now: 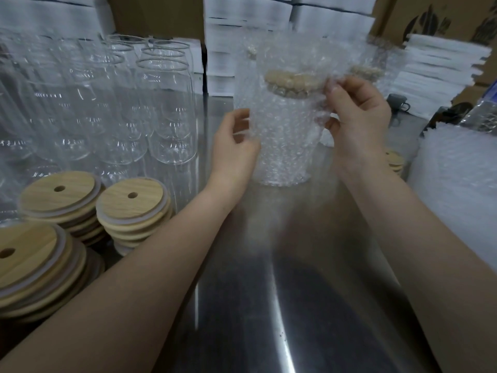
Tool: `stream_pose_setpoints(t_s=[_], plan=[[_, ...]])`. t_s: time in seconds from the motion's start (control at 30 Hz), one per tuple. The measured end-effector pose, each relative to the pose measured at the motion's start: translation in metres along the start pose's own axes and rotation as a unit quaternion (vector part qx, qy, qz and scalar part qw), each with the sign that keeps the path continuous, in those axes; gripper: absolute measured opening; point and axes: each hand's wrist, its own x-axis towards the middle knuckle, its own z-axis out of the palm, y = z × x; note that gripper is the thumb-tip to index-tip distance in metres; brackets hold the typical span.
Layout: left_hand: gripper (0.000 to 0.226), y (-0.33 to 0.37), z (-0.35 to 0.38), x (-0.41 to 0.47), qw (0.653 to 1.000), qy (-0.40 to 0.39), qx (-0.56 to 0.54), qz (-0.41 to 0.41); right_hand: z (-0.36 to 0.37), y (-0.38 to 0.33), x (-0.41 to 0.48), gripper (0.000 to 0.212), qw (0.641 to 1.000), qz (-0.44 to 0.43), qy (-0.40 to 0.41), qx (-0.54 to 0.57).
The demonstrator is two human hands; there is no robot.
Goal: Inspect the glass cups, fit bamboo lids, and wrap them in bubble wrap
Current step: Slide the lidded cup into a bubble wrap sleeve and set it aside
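On the table (295, 265), left hand (234, 141) and right hand (357, 119) seemingly grip bubble wrap (285, 125) edges round the cup (282, 176)

Bare left hand (235, 142), right hand (357, 122)

Showed a brushed steel table (295, 292), streaked with pale glare down the middle. Was backed by stacked white boxes (247, 22) and brown cardboard cartons (430, 17), partly printed with a dark motif. Was flanked at right by piled white sheets (441, 71) and a grey mug (398, 102) just beside them.
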Motion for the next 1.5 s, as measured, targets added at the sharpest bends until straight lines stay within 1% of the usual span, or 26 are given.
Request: stream_pose_setpoints(t_s=[0.1,0.23,0.37,0.43,0.5,0.57,0.63,0.77,0.9,0.93,1.0,1.07,1.17,1.23,1.3,1.37,1.43,1.5], plan=[[0.04,0.018,0.002,0.001,0.995,-0.002,-0.096,-0.001,0.0,0.0,0.0,0.012,1.0,-0.003,-0.001,0.003],[0.036,0.035,0.005,0.003,0.992,-0.013,-0.128,-0.021,-0.001,0.001,0.001,0.014,1.0,-0.014,-0.004,0.01],[0.026,0.044,0.001,0.01,0.991,0.006,-0.132,-0.02,-0.001,-0.001,0.002,0.02,0.999,-0.022,-0.014,0.023],[0.026,0.047,-0.004,0.014,0.99,0.0,-0.137,-0.017,-0.001,-0.001,0.002,0.022,0.999,-0.022,-0.02,0.014],[0.024,0.049,-0.006,0.017,0.992,-0.019,-0.121,-0.008,0.0,-0.001,0.002,0.017,0.999,-0.025,-0.033,0.008],[0.013,0.052,-0.006,0.017,0.995,-0.029,-0.099,0.006,0.001,-0.001,0.002,0.013,0.999,-0.029,-0.041,0.004],[0.007,0.054,-0.006,0.016,0.995,-0.026,-0.093,0.02,0.002,-0.002,0.002,0.015,0.999,-0.031,-0.038,0.004],[0.014,0.054,-0.006,0.017,0.995,-0.017,-0.083,0.053,0.002,-0.003,0.002,0.032,0.999,-0.024,-0.03,0.018],[0.018,0.051,-0.008,0.019,0.993,-0.01,-0.077,0.084,0.002,-0.002,0.002,0.041,0.996,0.007,-0.061,0.061],[0.023,0.05,-0.009,0.019,0.993,-0.017,-0.073,0.089,0.002,-0.002,0.002,0.044,0.995,0.016,-0.07,0.067],[0.033,0.05,-0.009,0.02,0.992,-0.033,-0.084,0.087,0.002,-0.001,0.002,0.05,0.993,0.031,-0.084,0.079],[0.036,0.049,-0.009,0.02,0.991,-0.035,-0.106,0.068,0.002,-0.001,0.003,0.053,0.991,0.043,-0.09,0.092],[0.038,0.045,-0.009,0.02,0.99,-0.024,-0.135,0.039,0.002,0.001,0.002,0.053,0.988,0.058,-0.089,0.115],[0.037,0.041,-0.01,0.021,0.987,-0.023,-0.155,0.03,0.002,0.003,0.003,0.047,0.987,0.064,-0.086,0.121],[0.036,0.039,-0.011,0.021,0.985,-0.027,-0.168,0.028,0.002,0.005,0.003,0.039,0.989,0.063,-0.081,0.105],[0.034,0.037,-0.009,0.019,0.985,-0.021,-0.171,0.03,0.004,0.008,0.003,0.04,0.991,0.059,-0.07,0.093],[0.033,0.036,-0.005,0.016,0.983,0.001,-0.18,0.027,0.006,0.011,0.002,0.043,0.995,0.05,-0.05,0.076],[0.031,0.034,0.0,0.012,0.981,0.03,-0.19,0.017,0.005,0.015,0.001,0.037,0.999,0.03,-0.026,0.035]])
